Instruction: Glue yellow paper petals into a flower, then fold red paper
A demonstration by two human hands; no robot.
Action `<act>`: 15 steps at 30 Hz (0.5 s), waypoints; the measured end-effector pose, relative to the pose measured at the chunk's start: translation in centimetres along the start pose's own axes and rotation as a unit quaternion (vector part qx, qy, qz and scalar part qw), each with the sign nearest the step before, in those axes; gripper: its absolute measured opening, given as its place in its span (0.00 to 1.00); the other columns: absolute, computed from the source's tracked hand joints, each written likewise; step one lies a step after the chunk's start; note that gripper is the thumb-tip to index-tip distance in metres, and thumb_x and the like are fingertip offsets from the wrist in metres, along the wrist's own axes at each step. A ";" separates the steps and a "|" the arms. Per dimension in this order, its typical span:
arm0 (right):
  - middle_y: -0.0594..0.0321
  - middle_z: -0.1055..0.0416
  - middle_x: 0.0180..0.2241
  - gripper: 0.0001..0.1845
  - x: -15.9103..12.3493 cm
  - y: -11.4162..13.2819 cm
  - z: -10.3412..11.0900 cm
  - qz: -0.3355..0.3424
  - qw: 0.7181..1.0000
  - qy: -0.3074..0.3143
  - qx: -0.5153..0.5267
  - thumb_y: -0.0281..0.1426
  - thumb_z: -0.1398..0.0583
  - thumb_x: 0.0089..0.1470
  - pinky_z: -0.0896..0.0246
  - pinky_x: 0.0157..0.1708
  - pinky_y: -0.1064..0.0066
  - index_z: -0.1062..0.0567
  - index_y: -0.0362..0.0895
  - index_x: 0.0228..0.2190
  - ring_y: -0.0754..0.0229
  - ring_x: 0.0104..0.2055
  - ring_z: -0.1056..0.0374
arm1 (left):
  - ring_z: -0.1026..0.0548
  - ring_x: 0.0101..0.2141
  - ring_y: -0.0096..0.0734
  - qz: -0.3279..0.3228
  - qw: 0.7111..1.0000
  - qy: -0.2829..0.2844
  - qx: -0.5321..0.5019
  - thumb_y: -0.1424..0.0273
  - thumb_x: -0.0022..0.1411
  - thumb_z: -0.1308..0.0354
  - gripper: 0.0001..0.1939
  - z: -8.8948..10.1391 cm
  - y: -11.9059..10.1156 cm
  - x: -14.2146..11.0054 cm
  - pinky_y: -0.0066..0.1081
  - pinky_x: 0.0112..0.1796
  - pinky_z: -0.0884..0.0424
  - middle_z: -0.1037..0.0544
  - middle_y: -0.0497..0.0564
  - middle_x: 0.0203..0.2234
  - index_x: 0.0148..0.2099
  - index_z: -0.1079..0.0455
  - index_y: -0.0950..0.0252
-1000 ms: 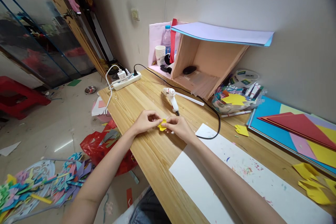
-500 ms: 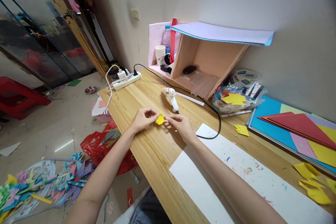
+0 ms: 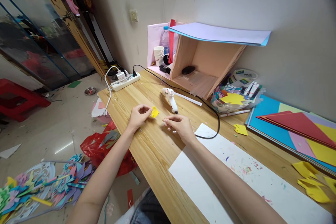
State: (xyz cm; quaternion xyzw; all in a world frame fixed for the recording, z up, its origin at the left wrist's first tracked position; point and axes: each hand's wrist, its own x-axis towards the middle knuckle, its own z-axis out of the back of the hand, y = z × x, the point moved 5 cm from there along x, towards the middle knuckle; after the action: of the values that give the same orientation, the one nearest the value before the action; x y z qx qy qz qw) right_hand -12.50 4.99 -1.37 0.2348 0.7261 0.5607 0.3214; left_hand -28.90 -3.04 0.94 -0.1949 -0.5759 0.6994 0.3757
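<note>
A left hand (image 3: 139, 117) pinches a piece of yellow paper (image 3: 155, 112) between thumb and fingers, just above or on a wooden worktop (image 3: 154, 152); which of the two cannot be told. Near it, and apart from the paper, a right hand (image 3: 180, 125) has its grip pressed together, thumb against fingertips; whether anything thin is caught there is too small to tell. Beyond the hands, a white glue gun (image 3: 170, 100) lies on the worktop beside a white stick (image 3: 188, 99). A black cord (image 3: 219, 120) curls down to a white sheet (image 3: 250, 162), marked with flecks of color, beneath the right forearm. Toward the wall stand an open box (image 3: 215, 63) and a clear tub (image 3: 228, 109) of markers, with colored card (image 3: 273, 110) to the right. Below the worktop's left edge, a red bag (image 3: 96, 150) sits near a heap of paper scraps (image 3: 61, 182).
</note>
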 end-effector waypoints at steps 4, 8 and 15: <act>0.58 0.26 0.27 0.14 0.2 0.0 0.0 0.016 0.999 0.010 0.032 0.38 0.35 0.39 0.37 0.22 0.76 0.24 0.39 0.25 0.67 0.23 0.34 | 0.32 0.21 0.23 0.000 1.000 -0.002 -0.005 0.61 0.44 0.38 0.13 0.0 0.0 0.0 0.24 0.25 0.37 0.27 0.48 0.20 0.26 0.30 0.68; 0.54 0.26 0.33 0.15 0.5 -0.2 0.0 0.034 0.997 0.028 0.061 0.39 0.37 0.42 0.35 0.21 0.75 0.24 0.39 0.27 0.65 0.26 0.33 | 0.33 0.21 0.22 0.003 1.000 -0.001 -0.006 0.62 0.45 0.38 0.13 0.0 0.1 0.0 0.24 0.25 0.38 0.28 0.47 0.20 0.26 0.30 0.68; 0.56 0.25 0.29 0.14 0.5 -0.5 -0.1 0.018 0.998 0.037 0.040 0.37 0.35 0.40 0.35 0.25 0.75 0.23 0.39 0.28 0.68 0.23 0.33 | 0.33 0.21 0.23 0.007 1.000 0.021 -0.005 0.63 0.44 0.38 0.12 -0.5 -0.3 -0.2 0.24 0.24 0.38 0.28 0.47 0.19 0.26 0.31 0.68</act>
State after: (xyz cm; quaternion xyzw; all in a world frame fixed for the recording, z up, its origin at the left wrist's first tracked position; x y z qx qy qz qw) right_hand -12.85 5.13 -1.98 0.2400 0.7550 0.5450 0.2745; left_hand -28.36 -2.86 1.04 -0.2158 -0.5697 0.6949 0.3821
